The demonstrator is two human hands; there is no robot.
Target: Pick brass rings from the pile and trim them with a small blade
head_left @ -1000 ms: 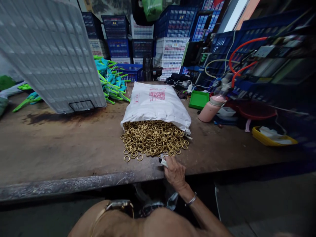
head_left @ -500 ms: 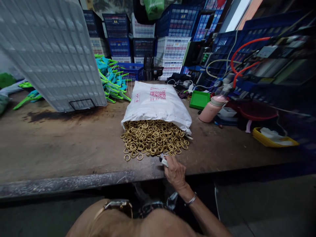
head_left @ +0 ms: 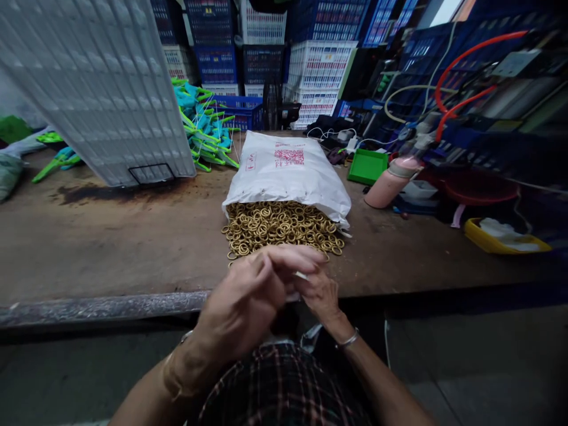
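A heap of gold-coloured rings spills from the mouth of a white sack with red print. In front of the heap, my left hand is raised near the bench edge, somewhat blurred. Its fingers stretch out to the right, over the tips of my right hand, and I make out nothing in them. My right hand is closed on a small white object, mostly hidden behind the left fingers. Whether the two hands touch is unclear.
A tall translucent ribbed panel stands at the left. Behind it lie green and teal plastic parts. To the right are a green tray, a pink bottle and a yellow tray. Stacked crates line the back.
My left hand has come up from below, in front of the rings, and reached over to my right hand. The right hand stays near the bench edge. The view has tilted down slightly.
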